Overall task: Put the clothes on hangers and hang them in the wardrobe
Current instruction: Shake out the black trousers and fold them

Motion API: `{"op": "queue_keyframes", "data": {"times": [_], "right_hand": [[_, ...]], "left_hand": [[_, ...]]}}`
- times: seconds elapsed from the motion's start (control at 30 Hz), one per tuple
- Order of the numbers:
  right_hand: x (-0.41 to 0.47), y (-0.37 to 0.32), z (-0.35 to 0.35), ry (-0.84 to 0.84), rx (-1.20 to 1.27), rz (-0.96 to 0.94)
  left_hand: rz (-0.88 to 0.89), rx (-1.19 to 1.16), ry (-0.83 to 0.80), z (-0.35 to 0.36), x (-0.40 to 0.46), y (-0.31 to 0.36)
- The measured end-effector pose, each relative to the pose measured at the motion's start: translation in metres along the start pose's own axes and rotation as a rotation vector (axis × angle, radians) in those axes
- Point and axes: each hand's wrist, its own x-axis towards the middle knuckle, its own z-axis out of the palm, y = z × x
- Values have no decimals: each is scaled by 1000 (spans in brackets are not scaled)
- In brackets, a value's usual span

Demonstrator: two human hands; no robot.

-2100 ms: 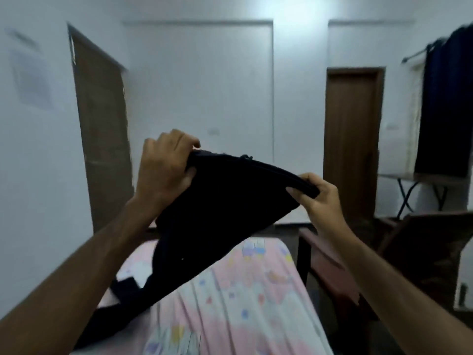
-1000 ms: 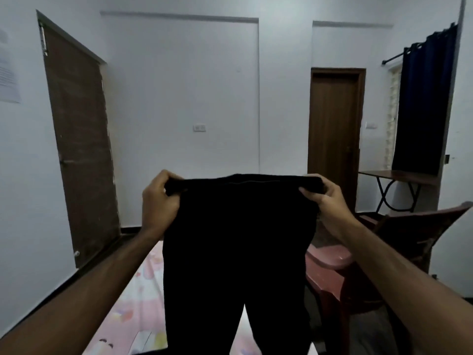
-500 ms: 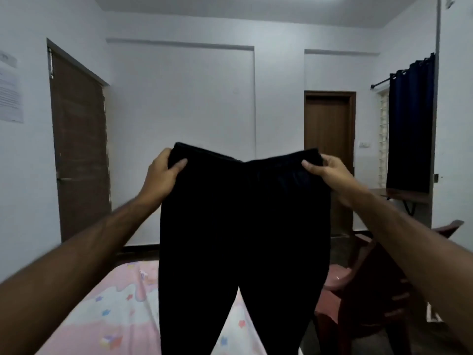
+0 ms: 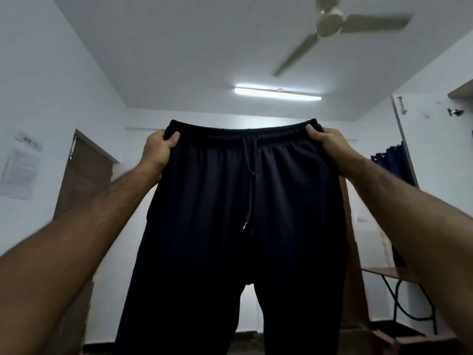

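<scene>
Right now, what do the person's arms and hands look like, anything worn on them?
Both arms are bare from the frame edge to the wrist, with no sleeve in view. The left hand and right hand wear no gloves, and no watch, bracelet or ring shows on the visible parts. Fine hair shows on the forearms. The fingers are mostly hidden behind the trousers, so only the thumbs and backs show.

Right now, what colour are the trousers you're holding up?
Plain dark navy, almost black, trousers; the head view shows it.

1. The left hand and right hand each grip a corner of the waistband, holding dark trousers up mid-frame.
2. The drawstring dangles at center.
3. A ceiling fan sits upper right.
</scene>
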Motion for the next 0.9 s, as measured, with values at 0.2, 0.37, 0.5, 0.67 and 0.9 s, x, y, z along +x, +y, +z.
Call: {"op": "queue_keyframes", "data": {"times": [0.2,0.37,0.5,0.67,0.9], "right_hand": [[33,-63,-14,-152,181,65],[42,-63,-20,-172,119,116],[30,-31,-7,-12,-47,239],[32,16,13,163,-241,299],[31,24,65,122,-181,294]], "left_hand": [[116,-48,-67,-4,46,72],[-99,-49,-206,-14,49,77],[-231,16,-158,-8,23,36],[-358,64,-31,17,-3,-4],[-365,29,-57,76,-17,8]]}}
